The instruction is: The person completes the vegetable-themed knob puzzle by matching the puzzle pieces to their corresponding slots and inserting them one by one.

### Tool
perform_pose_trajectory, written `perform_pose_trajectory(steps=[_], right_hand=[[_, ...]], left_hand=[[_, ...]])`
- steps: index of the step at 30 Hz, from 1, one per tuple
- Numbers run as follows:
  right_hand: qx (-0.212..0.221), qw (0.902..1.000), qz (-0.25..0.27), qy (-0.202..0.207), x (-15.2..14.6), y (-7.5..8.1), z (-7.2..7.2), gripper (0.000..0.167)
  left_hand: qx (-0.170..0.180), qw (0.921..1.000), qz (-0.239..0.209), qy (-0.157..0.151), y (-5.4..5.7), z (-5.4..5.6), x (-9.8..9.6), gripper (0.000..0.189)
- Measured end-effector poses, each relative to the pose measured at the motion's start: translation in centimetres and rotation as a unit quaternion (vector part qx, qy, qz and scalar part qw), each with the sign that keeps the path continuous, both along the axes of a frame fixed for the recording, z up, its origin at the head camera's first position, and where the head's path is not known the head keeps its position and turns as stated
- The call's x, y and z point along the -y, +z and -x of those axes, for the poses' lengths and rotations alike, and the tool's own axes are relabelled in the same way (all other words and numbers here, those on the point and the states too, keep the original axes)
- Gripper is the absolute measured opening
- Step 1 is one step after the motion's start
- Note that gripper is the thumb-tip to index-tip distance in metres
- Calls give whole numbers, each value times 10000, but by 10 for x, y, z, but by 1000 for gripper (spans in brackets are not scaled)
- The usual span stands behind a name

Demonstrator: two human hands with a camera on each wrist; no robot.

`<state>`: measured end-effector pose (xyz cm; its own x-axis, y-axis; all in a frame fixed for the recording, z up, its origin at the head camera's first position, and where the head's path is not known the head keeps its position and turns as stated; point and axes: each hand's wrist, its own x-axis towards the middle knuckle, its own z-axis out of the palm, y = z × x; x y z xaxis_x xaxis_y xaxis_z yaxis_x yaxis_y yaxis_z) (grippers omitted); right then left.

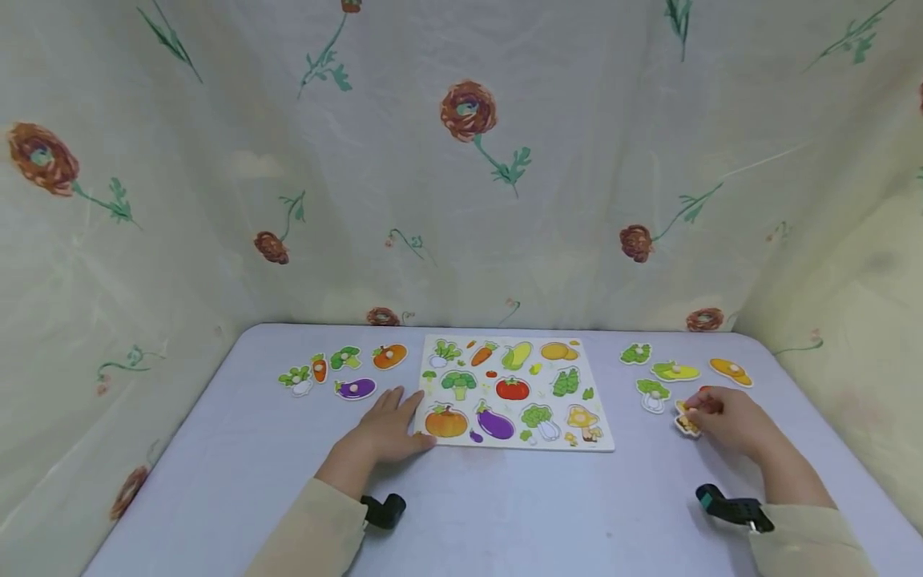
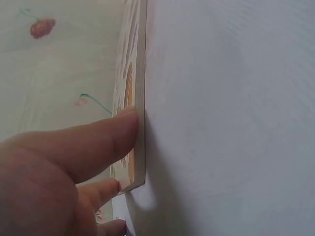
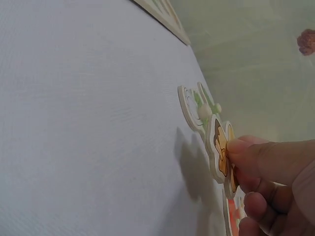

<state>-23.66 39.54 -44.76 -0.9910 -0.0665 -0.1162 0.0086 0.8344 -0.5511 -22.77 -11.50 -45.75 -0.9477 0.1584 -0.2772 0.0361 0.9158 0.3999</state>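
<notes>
On the left of the head view we see a radish (image 1: 296,381), a carrot (image 1: 320,368), a broccoli (image 1: 346,358), an eggplant (image 1: 356,389) and a pumpkin (image 1: 389,357), all flat pieces lying on the white table (image 1: 505,513); just below them is the left hand (image 1: 385,425), with its fingers spread apart; its thumb touches the board (image 1: 541,391) near the lower left corner, and we see a finger there too in the left wrist view.

The board lies flat in the middle, with vegetable pictures all over it; to the right of it we see the peas (image 1: 636,353), the cabbage (image 1: 652,395) and the corn (image 1: 675,371); next comes the mushroom (image 1: 688,425), right of the board, with the right hand's (image 1: 731,421) thumb and fingers pinched on it; we cannot tell if it touches the table; a red piece (image 1: 704,389) peeks out behind that hand; the potatoes (image 1: 731,371) lie farthest right.
</notes>
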Motion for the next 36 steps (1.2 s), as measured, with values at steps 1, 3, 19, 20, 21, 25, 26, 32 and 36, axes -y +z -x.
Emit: perform_pose_trajectory(steps=[1, 3, 19, 20, 21, 25, 26, 32, 36], right_hand=[[18, 10000, 42, -8, 1, 2, -1, 25], [98, 9998, 145, -24, 4, 6, -1, 29], [46, 9945, 889, 558, 50, 30, -3, 33], [96, 9937, 952, 578, 53, 31, -2, 32], [134, 9930, 1009, 599, 57, 32, -1, 32], [269, 9910, 1131, 662, 68, 33, 3, 29], [298, 9904, 1159, 690, 71, 33, 4, 29], [547, 9841, 1390, 960, 89, 30, 10, 29], [680, 9813, 1422, 1108, 102, 28, 15, 25]], left_hand=[[0, 10000, -11, -9, -1, 0, 0, 82], [10, 10000, -3, -11, -2, 1, -1, 82], [46, 10000, -23, 57, 3, -4, -1, 81], [21, 10000, -43, 63, 3, -4, -1, 82], [12, 10000, -39, 53, 3, -4, -1, 82], [6, 10000, -38, 57, 3, -3, -1, 82], [10, 10000, -41, 63, 3, -4, -1, 82], [1, 10000, -36, 75, 3, -3, -2, 82], [-7, 10000, -15, 94, 2, -2, -2, 82]])
